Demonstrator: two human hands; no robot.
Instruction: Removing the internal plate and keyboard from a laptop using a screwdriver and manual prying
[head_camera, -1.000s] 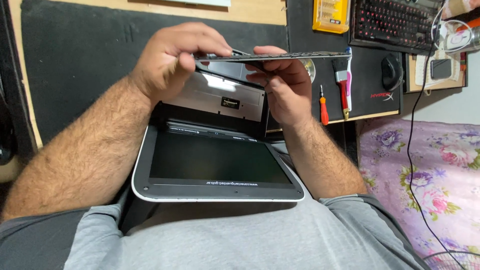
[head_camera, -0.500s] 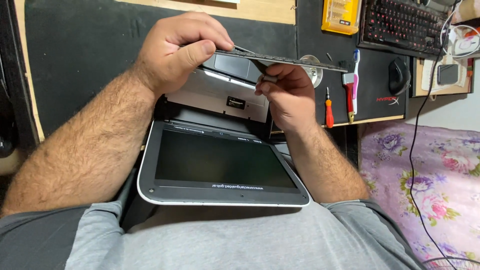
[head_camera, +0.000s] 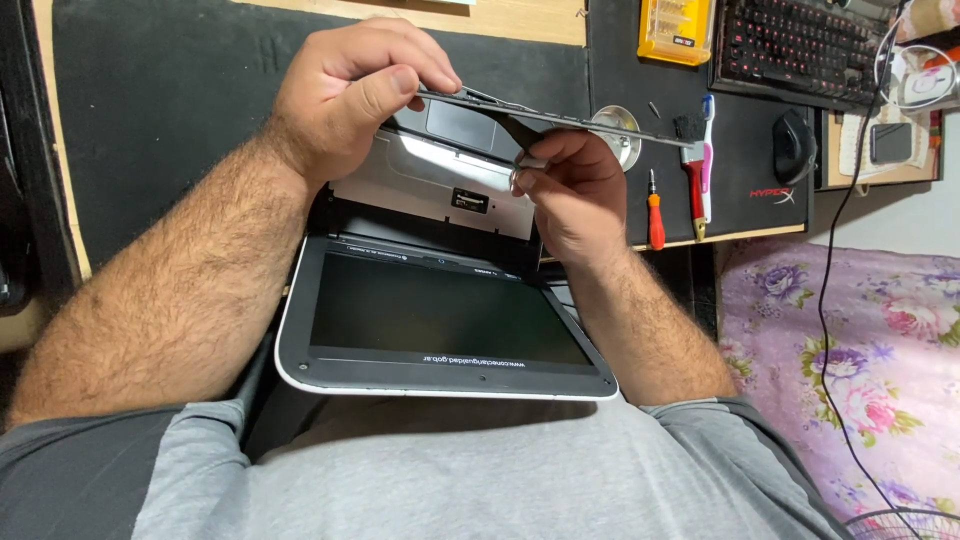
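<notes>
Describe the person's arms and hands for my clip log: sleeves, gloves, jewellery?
Both hands are bare: no gloves, and no rings or watch show on the left hand or the right hand. The forearms are uncovered and hairy. Short grey sleeves of a T-shirt show at the bottom edge, ending above the elbows. No markings or tattoos are visible.

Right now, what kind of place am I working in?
Probably a home repair desk. Both hands, left hand and right hand, lift a thin panel off an open laptop. Nearby lie a screwdriver, a yellow bit case and a keyboard; a flowered bedspread sits beside the desk.
</notes>
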